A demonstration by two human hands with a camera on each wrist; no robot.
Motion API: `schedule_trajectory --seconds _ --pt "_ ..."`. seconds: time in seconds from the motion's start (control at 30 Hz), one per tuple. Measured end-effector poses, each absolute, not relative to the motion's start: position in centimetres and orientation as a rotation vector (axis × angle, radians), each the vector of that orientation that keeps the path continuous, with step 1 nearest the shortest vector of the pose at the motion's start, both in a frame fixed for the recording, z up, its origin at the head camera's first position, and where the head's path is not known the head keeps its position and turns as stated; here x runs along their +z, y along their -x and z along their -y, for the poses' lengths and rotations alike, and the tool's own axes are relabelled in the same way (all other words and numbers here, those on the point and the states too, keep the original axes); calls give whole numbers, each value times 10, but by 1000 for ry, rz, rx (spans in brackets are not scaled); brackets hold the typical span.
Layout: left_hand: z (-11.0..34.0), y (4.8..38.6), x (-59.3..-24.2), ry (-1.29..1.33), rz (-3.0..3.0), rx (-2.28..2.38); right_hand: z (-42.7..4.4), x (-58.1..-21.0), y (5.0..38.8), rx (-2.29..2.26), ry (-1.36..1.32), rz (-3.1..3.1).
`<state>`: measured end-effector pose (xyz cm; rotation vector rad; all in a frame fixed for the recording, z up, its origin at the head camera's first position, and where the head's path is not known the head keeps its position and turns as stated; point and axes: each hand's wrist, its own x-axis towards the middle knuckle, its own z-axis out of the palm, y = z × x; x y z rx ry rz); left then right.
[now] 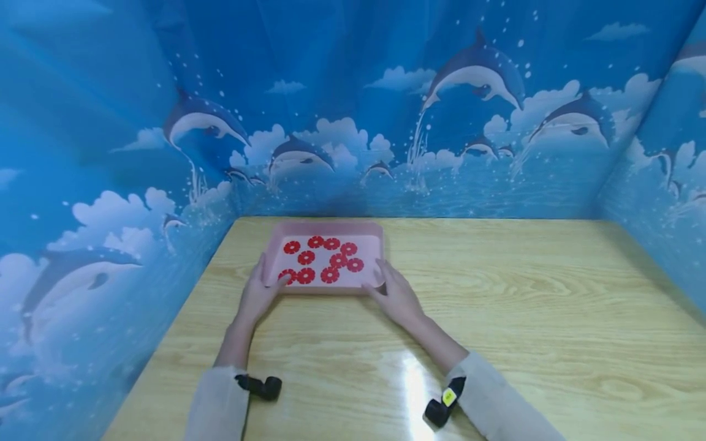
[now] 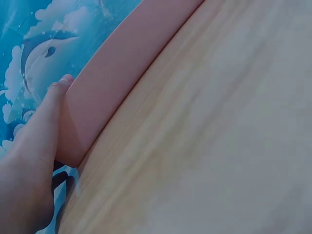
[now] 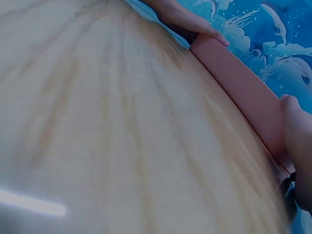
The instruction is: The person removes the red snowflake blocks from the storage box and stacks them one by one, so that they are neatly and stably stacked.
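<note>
A pink rectangular tray (image 1: 325,291) rests on the table near its back left. Spread over its pale floor are several flat red discs (image 1: 306,258) with notched, flower-like edges; some overlap. My left hand (image 1: 258,297) grips the tray's near left corner, its thumb over the rim by a disc. At the near right corner my right hand (image 1: 398,299) holds the tray the same way. The left wrist view shows the left thumb (image 2: 59,85) on top of the pink wall (image 2: 112,63). Both hands appear on the wall (image 3: 239,87) in the right wrist view.
The wood-grain table (image 1: 524,318) extends far to the right of the tray. Blue curtains (image 1: 342,92) printed with dolphins and clouds stand behind and at both sides. A black strap-on camera (image 1: 265,387) sits on the left wrist, another (image 1: 441,407) on the right.
</note>
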<state>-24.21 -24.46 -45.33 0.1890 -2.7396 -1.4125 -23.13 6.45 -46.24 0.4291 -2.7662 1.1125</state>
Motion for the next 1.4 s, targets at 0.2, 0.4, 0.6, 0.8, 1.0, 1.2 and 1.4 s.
schedule_trajectory --seconds 0.2,0.4,0.6,0.8,1.0,1.2,1.4 --pt "236 237 -456 -206 2766 -1378 -73 -464 223 1123 -419 2764" --pt "227 230 -457 -182 2751 -1364 -83 -463 214 1133 -417 2757" --pt "218 223 -456 -148 2745 -1344 -92 -461 208 1134 -404 2777" --pt "209 216 -457 -127 2740 -1347 -101 -459 201 1154 -416 2772" --pt "199 209 -456 -113 2744 -1323 -113 -459 193 1162 -414 2784" --pt "188 205 -458 -79 2738 -1294 -125 -458 188 1158 -402 2803" --pt "176 197 -457 -54 2733 -1264 -136 -458 181 1166 -384 2825"
